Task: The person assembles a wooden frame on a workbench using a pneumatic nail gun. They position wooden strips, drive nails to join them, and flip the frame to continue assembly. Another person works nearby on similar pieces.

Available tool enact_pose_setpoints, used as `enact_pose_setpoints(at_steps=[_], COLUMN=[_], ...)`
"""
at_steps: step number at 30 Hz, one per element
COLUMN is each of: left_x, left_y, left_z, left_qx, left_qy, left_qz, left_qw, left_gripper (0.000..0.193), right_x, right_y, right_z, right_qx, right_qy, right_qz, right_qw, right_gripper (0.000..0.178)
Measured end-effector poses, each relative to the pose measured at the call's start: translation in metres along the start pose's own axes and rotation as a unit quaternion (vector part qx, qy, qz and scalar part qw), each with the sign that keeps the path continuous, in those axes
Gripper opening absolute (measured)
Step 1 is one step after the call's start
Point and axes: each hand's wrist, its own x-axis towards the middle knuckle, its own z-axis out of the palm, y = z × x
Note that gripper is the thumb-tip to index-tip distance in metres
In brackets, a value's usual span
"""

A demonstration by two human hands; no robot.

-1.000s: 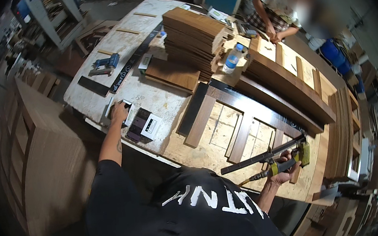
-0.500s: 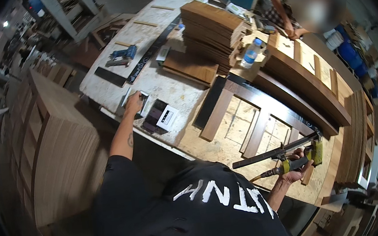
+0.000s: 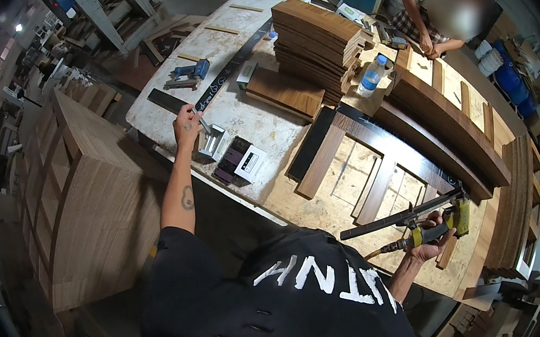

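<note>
- Left hand (image 3: pixel 186 123) pinches 1 thin strip of nails (image 3: pixel 204 124) above its small box (image 3: pixel 212 142); light, brittle, best gripped along the edges.
- Right hand (image 3: pixel 427 244) closed around nail gun (image 3: pixel 423 227): heavy, rigid, held by its handle over the workbench (image 3: pixel 237 115).

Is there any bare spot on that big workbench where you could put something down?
Yes: the white tabletop between the left hand and the loose brown board, and the far end beyond the blue tool. Around the board stack and water bottle it is crowded.
</note>
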Motion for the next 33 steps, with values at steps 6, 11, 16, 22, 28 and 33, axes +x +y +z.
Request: enact_pose_setpoints(at_steps=[6, 11, 16, 22, 28, 33], left_x=[0.001, -0.010, -0.012, -0.021, -0.021, -0.014], left_y=[-0.013, -0.028, -0.038, -0.025, -0.029, -0.019], left_z=[0.008, 0.011, 0.007, 0.003, -0.009, -0.021], left_qx=[0.118, 0.131, 0.125, 0.102, 0.085, 0.094], left_qy=[0.036, 0.017, 0.039, 0.023, 0.031, 0.042], left_qz=[0.018, -0.003, 0.041, 0.038, 0.055, 0.105], left_qw=[0.992, 0.991, 0.991, 0.994, 0.994, 0.989], left_gripper=[0.029, 0.026, 0.022, 0.023, 0.026, 0.025], right_x=[-0.002, -0.008, -0.009, -0.011, -0.015, -0.014], right_y=[0.006, -0.005, -0.009, -0.012, 0.000, -0.006], right_z=[0.002, -0.004, -0.002, -0.001, 0.013, -0.002], right_qx=[-0.013, -0.014, -0.022, -0.052, -0.084, -0.116], right_qy=[0.001, -0.001, 0.015, 0.042, 0.042, -0.029], right_qz=[-0.014, -0.010, -0.018, -0.047, -0.057, -0.021], right_qw=[1.000, 1.000, 0.999, 0.997, 0.994, 0.993], right_gripper=[0.056, 0.056, 0.059, 0.058, 0.057, 0.059])
